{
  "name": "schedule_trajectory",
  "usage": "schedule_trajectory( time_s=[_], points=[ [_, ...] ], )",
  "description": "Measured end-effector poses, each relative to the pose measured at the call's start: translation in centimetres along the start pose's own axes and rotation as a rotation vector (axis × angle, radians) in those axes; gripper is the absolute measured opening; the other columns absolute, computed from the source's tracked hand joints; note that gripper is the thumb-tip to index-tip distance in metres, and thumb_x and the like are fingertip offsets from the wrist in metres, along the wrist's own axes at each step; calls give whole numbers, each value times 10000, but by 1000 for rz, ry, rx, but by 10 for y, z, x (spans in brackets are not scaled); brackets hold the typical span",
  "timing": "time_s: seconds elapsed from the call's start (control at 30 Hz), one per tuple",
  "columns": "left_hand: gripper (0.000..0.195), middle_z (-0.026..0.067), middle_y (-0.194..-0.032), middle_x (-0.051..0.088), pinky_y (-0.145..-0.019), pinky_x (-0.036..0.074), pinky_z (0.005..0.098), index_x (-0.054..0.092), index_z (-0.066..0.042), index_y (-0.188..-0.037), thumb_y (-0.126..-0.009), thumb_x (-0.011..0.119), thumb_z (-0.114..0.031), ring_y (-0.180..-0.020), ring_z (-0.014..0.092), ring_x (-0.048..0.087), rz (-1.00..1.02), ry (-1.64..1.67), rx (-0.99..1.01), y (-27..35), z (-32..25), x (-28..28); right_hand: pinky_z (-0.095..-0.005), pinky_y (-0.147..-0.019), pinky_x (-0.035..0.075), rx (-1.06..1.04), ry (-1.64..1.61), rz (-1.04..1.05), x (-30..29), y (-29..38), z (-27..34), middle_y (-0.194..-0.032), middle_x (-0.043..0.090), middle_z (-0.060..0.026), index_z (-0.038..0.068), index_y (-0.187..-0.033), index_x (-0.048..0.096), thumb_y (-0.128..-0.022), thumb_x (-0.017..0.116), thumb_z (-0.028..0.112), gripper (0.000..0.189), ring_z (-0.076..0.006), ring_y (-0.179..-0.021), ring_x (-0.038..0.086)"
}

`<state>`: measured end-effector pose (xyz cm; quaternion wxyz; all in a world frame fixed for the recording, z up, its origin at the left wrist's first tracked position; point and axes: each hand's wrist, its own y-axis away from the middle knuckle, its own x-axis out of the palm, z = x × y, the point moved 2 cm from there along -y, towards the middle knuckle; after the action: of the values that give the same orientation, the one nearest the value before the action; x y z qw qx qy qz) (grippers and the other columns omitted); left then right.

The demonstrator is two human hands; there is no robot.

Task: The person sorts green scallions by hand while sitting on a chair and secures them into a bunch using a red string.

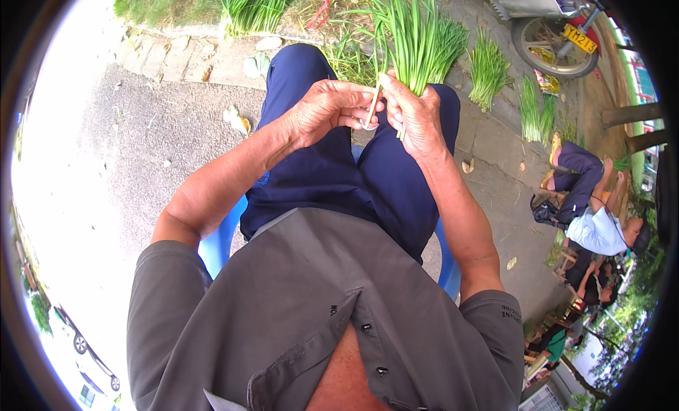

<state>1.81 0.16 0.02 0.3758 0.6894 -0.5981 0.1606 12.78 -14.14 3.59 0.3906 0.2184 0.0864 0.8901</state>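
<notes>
My right hand (416, 111) grips a bunch of long green garlic chives (411, 37) near its pale stem ends. The leaves fan out away from me above my knees. One pale stalk (373, 106) stands apart at the bunch's left side, between the thumb and fingers of my left hand (339, 106). Its upper end meets my right thumb. Both hands are close together over my dark blue trousers (313, 172). Beyond my knees, loose chives (347, 61) lie on the ground, and a thick heap of chives (450, 42) is partly hidden behind the bunch.
More chive bundles (260, 8) lie at the far left, with others (488, 72) on the paving to the right. A red tie (322, 9) lies on the dry grass. A motorcycle wheel (554, 45) stands at far right. Nearby sits a person (594, 231). I sit on a blue chair (225, 236).
</notes>
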Motion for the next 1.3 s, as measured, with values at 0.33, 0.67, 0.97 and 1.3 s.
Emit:
schedule_trajectory(
  time_s=[0.33,0.67,0.97,1.3],
  points=[
    [200,64,-1027,734,-755,575,270,706,-52,-1078,-973,643,-210,-895,150,708,-40,-48,-39,2,-4,3,-199,-419,358,5,-15,-14,4,1,4,-656,508,63,44,-1020,637,-914,718,174,186,-11,-467,397],
    [174,51,-952,734,-721,577,262,713,-61,-1048,-940,692,-196,-833,139,710,-42,-131,-12,3,-5,2,-200,-406,318,60,-53,11,4,-1,3,-630,476,78,51,-972,634,-916,725,191,176,-7,-453,375],
    [205,69,-963,735,-749,589,301,716,-41,-1071,-928,701,-188,-887,152,705,-75,-111,-26,5,-2,4,-209,-401,280,72,-27,-17,7,0,2,-614,444,91,74,-881,615,-932,677,150,111,-2,-440,345],
    [252,114,-982,723,-814,594,342,698,11,-1092,-919,699,-173,-913,228,719,-54,-20,-13,3,0,3,-211,-405,286,50,-26,-37,9,2,4,-624,442,95,78,-886,614,-930,676,157,109,-1,-450,343]
  ],
)
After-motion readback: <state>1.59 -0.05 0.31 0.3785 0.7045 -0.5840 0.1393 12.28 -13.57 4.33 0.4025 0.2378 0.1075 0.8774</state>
